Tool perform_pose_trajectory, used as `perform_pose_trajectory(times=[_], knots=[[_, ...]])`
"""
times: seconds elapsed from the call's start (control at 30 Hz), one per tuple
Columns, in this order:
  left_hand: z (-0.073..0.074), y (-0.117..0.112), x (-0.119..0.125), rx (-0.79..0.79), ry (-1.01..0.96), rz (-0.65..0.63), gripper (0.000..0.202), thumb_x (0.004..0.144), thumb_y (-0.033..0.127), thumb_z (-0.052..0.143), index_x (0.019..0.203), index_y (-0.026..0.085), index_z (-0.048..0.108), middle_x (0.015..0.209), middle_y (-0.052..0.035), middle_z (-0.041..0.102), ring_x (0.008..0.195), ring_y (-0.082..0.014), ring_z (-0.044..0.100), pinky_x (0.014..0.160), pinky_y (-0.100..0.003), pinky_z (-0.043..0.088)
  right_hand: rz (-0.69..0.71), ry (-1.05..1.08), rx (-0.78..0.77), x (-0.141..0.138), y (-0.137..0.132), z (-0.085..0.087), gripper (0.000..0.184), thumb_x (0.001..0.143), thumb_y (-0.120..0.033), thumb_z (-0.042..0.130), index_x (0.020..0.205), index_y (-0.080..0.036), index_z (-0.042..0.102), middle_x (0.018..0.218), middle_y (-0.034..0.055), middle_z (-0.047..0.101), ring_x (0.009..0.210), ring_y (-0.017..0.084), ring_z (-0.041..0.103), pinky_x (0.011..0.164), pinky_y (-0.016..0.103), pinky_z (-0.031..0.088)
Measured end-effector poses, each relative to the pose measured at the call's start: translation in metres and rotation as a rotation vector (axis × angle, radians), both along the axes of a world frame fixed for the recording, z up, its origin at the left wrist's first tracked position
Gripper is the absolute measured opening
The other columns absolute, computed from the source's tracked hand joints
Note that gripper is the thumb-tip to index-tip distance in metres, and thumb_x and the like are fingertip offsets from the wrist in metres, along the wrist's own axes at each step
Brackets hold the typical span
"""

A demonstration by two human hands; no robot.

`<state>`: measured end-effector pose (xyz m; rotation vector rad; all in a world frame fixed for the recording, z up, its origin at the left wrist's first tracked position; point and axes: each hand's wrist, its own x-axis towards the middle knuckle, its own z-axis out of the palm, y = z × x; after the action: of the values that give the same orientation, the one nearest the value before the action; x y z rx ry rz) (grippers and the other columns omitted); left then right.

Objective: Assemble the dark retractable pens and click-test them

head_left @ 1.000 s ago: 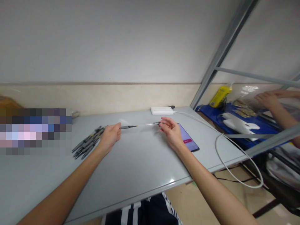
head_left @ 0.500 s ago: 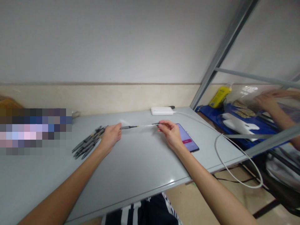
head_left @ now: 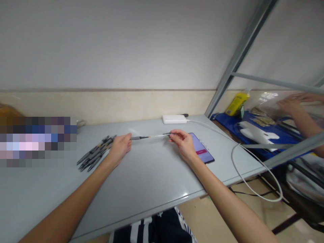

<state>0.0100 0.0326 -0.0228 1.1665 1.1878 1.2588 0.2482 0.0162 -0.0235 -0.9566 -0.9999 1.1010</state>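
Note:
My left hand (head_left: 122, 147) is closed around a grey pen barrel (head_left: 138, 138), whose narrow end points right. Between the fingertips of my right hand (head_left: 182, 142) is a thin pen refill (head_left: 159, 135), clear along its length and dark near the fingers. The refill's left end meets the barrel's narrow end, the two roughly in line just above the table. Beside my left wrist lies a pile of grey and black pens (head_left: 95, 156). Part of the barrel is hidden inside my left hand.
Behind my right hand lies a phone (head_left: 202, 152) with a lit screen. A white power bank (head_left: 174, 119) with a white cable (head_left: 234, 160) rests by the wall. Past the metal bed frame (head_left: 229, 79), another person's arm (head_left: 300, 116) reaches over a blue surface (head_left: 255, 135). A blurred patch covers the left.
The gap between refill and barrel has closed: my right hand has moved slightly left, bringing the refill's end to the barrel's narrow end. My left hand has hardly moved.

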Motion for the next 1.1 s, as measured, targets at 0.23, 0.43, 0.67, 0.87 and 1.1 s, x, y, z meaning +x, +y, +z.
perform_pose_trajectory(times=[0.23,0.43,0.67,0.87,1.1], knots=[[-0.002,0.002,-0.004,0.001,-0.004,0.003,0.038,0.082,0.032,0.05,0.051,0.021,0.031,0.043,0.0103,0.024,0.035,-0.0038,0.024,0.035,-0.018,0.023,-0.03,0.018,0.012,0.001,0.0,0.001,0.024,0.057,-0.028,0.078,0.076,-0.019,0.066,0.071,-0.0007,0.065,0.061,0.013,0.06,0.065,0.03,0.051],[-0.003,0.002,-0.002,0.0,0.005,-0.004,0.037,0.082,0.032,0.05,0.051,0.021,0.032,0.042,0.0104,0.024,0.034,-0.0037,0.024,0.035,-0.018,0.021,-0.016,0.023,0.007,0.0,0.0,0.0,0.024,0.056,-0.028,0.079,0.075,-0.019,0.067,0.071,-0.0003,0.065,0.059,0.012,0.06,0.064,0.029,0.051],[-0.001,0.002,-0.002,-0.016,-0.015,-0.003,0.037,0.08,0.033,0.052,0.052,0.021,0.031,0.043,0.0106,0.025,0.034,-0.0035,0.024,0.034,-0.017,0.021,-0.021,0.021,0.005,0.0,0.0,0.0,0.026,0.055,-0.029,0.079,0.076,-0.019,0.067,0.069,0.0002,0.066,0.06,0.013,0.061,0.064,0.03,0.053],[-0.005,0.002,-0.001,0.0,0.013,-0.011,0.037,0.082,0.033,0.05,0.051,0.021,0.031,0.043,0.0103,0.024,0.035,-0.0039,0.024,0.035,-0.018,0.021,0.001,0.019,0.002,0.0,-0.001,0.0,0.026,0.056,-0.028,0.08,0.076,-0.018,0.067,0.069,0.0001,0.066,0.06,0.013,0.062,0.064,0.029,0.052],[-0.01,-0.007,0.009,0.006,0.068,-0.066,0.039,0.081,0.038,0.05,0.052,0.021,0.031,0.045,0.0093,0.024,0.037,-0.0049,0.024,0.036,-0.02,0.021,0.089,-0.046,0.022,-0.003,-0.004,-0.001,0.023,0.059,-0.027,0.079,0.077,-0.018,0.068,0.064,-0.0006,0.066,0.057,0.013,0.063,0.063,0.028,0.051]])
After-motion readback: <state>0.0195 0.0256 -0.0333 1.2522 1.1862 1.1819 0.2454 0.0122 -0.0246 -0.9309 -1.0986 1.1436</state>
